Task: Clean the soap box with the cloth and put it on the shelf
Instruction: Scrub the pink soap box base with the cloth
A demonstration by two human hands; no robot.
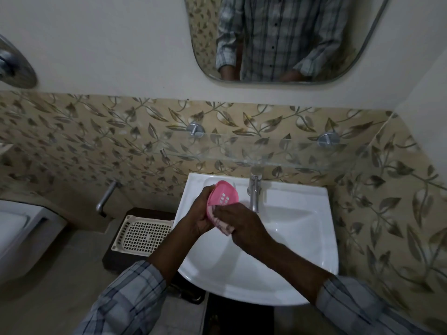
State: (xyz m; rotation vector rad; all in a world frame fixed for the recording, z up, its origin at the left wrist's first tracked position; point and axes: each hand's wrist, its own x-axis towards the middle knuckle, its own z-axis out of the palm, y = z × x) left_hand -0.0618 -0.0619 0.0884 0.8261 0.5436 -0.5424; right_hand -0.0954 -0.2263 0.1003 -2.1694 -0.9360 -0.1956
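Note:
A pink soap box [223, 196] with drain slots in its base is held tilted over the white sink [290, 238]. My left hand [202, 213] grips its left side from below. Pressed against the box's lower edge is a pink patterned cloth [223, 226], bunched under the fingers of my right hand [244, 226]. Above the sink, a clear glass shelf [266, 151] on two round metal brackets runs along the tiled wall and carries nothing.
A chrome tap [254, 192] stands just right of the soap box. A cream perforated tray [142, 234] rests on a dark stand left of the sink. A mirror [278, 37] hangs above the shelf. A toilet [19, 238] sits at the far left.

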